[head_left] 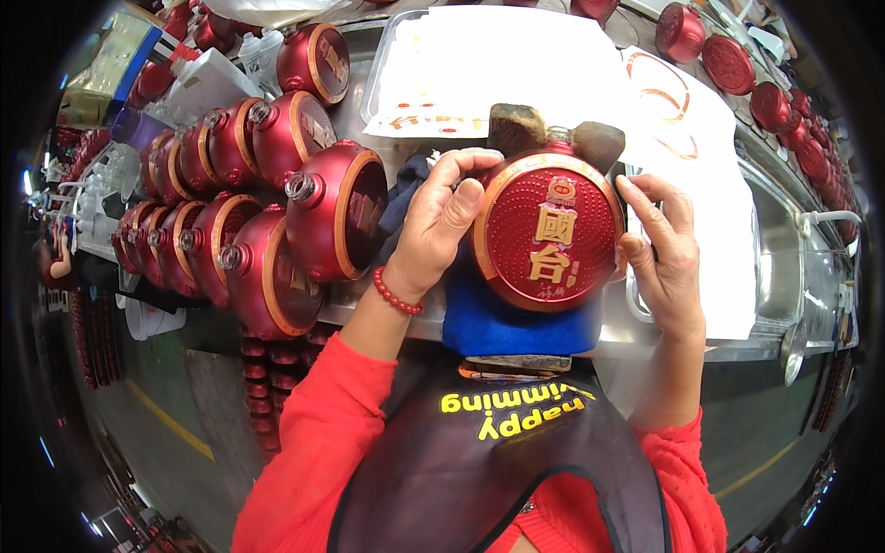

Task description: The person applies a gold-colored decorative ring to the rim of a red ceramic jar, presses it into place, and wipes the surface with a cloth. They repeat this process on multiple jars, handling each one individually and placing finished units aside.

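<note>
A round, flat-faced red bottle (pixel 592 267) with a gold rim and gold lettering leans face-up before me. Its clear glass neck points away, between two dark worn blocks (pixel 599 145). Beneath its lower edge lies a folded blue cloth (pixel 516 324). My left hand (pixel 441 212), with a red bead bracelet at the wrist, grips the bottle's left rim, its fingers reaching toward the top. On the opposite side my right hand (pixel 666 241) is bent around the right rim, thumb and forefinger against the edge. Part of its fingertips is hidden.
Several similar red bottles (pixel 336 210) stand close together on the left. Behind the blocks lies a white sheet (pixel 498 55) in a clear tray; another white sheet (pixel 701 203) with orange ring shapes lies right. A metal sink (pixel 784 221) and more red bottles (pixel 680 32) are farther right.
</note>
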`<action>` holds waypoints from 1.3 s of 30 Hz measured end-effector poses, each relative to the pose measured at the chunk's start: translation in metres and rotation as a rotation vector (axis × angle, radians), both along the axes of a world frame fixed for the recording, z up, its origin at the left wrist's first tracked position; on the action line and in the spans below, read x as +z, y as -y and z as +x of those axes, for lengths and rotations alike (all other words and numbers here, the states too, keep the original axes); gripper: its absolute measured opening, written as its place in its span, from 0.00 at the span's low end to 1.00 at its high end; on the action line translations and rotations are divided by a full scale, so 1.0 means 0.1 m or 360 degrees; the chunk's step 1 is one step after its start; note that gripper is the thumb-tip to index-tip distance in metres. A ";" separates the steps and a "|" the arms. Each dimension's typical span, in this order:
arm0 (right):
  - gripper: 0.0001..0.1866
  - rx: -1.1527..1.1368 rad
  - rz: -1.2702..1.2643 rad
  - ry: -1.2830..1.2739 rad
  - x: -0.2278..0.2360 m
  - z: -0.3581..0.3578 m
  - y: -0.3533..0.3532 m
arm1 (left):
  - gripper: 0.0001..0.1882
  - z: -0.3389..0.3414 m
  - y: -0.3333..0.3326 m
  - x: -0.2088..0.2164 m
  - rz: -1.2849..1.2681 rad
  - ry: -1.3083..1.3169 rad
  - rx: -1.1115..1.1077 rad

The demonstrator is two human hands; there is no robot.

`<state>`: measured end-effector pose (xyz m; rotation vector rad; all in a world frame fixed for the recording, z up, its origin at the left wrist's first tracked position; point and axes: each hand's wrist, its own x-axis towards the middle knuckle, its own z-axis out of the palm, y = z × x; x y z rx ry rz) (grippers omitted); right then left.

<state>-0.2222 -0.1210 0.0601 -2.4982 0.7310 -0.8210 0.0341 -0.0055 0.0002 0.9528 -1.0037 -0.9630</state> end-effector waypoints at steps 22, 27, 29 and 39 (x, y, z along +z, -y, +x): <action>0.25 -0.0055 0.0026 -0.0010 -0.05 -0.07 -0.10 | 0.19 -0.11 0.05 -0.02 0.0030 0.0070 0.0239; 0.27 -0.0044 0.0219 0.0113 -0.13 -0.07 -0.13 | 0.30 -0.08 0.05 0.23 -0.0349 0.0898 0.0490; 0.25 -0.0024 0.0130 0.0078 -0.15 -0.06 -0.13 | 0.34 -0.02 0.09 0.38 -0.0428 0.1362 0.0402; 0.19 -0.0080 0.0456 0.0265 -0.29 -0.29 -0.25 | 0.27 -0.17 0.40 0.85 -0.0420 0.2241 0.0124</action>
